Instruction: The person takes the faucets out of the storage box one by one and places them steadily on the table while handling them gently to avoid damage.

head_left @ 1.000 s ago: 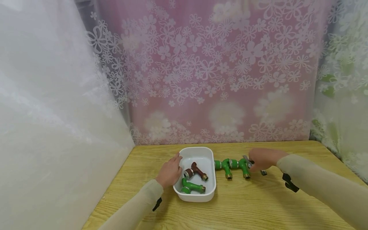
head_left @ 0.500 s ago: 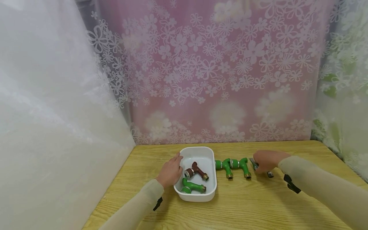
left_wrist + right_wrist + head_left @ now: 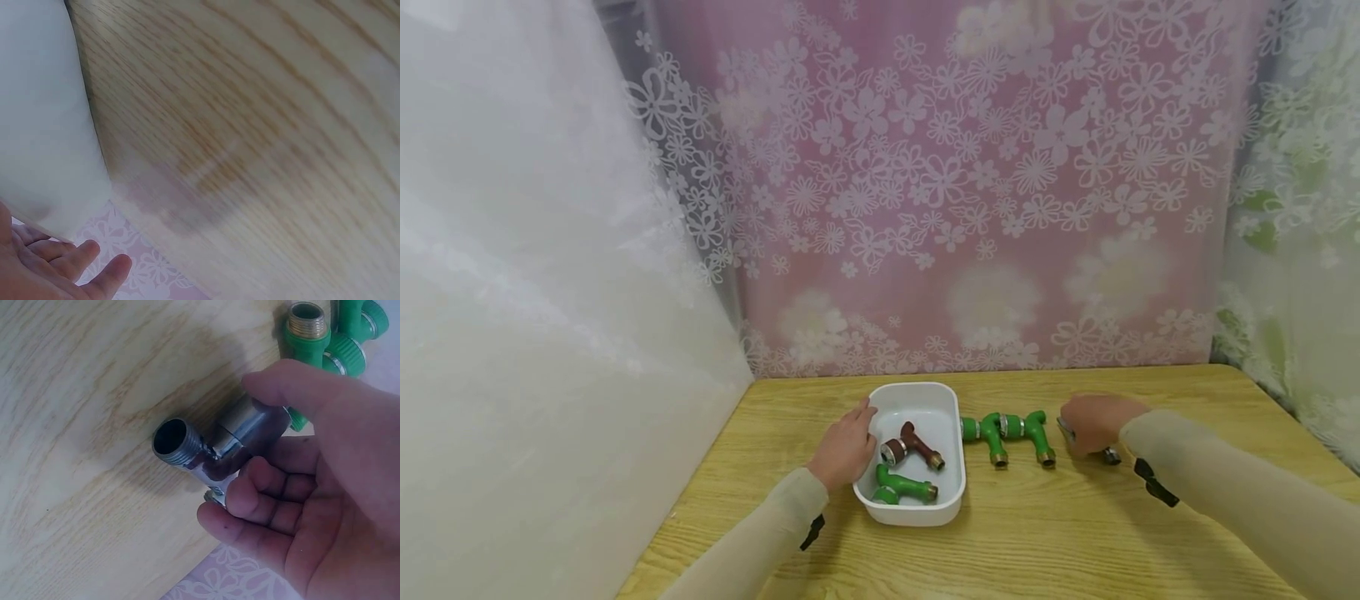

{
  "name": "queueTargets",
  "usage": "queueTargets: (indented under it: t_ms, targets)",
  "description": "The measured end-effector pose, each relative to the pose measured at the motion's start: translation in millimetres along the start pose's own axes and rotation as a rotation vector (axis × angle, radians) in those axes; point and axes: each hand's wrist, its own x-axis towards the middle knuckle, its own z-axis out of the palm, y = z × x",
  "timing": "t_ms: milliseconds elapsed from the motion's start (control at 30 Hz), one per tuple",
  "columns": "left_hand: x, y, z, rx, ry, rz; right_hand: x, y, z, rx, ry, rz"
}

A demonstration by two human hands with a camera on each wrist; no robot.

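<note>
In the head view, my left hand [image 3: 844,447] rests on the left rim of a white bin [image 3: 957,467], its fingers relaxed. A dark red tap [image 3: 917,446] and a green tap [image 3: 908,487] lie inside the bin. Two green taps [image 3: 992,431] [image 3: 1036,429] stand in a row against the bin's right side. My right hand [image 3: 1092,423] is right of them, and the right wrist view shows its thumb and fingers round a chrome tap [image 3: 240,434] with a threaded end, low over the table.
The wooden table [image 3: 1000,542] runs back to a pink flowered curtain [image 3: 970,208]. A white sheet [image 3: 550,333] hangs at the left, a green-patterned one [image 3: 1292,250] at the right.
My right hand has moved right with the chrome tap, away from the end of the green row, and a gap now shows there. My left hand has stayed on the bin.
</note>
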Motion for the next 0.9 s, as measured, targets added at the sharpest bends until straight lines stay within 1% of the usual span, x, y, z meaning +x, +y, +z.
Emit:
queueTargets:
  t_ms: [233,400,633,800,900]
  targets:
    - [0.8,-0.9,-1.0,0.01,-0.001,-0.009,1.3,-0.5,3.4,0.003,0.039,-0.017]
    - [0.4,-1.8,0.6,0.005,-0.008,-0.01,1.8,4.9,8.5,0.005,0.046,-0.013]
    - [0.5,0.2,1.2,-0.007,-0.004,-0.006,-4.1,12.4,13.3,0.013,0.076,-0.015]
    - [0.0,0.9,0.5,-0.003,-0.002,-0.006,-2.5,16.7,19.1,-0.044,0.124,-0.031]
    - [-0.2,1.6,-0.1,0.0,-0.002,-0.007,-0.4,18.4,22.1,-0.065,0.14,-0.029]
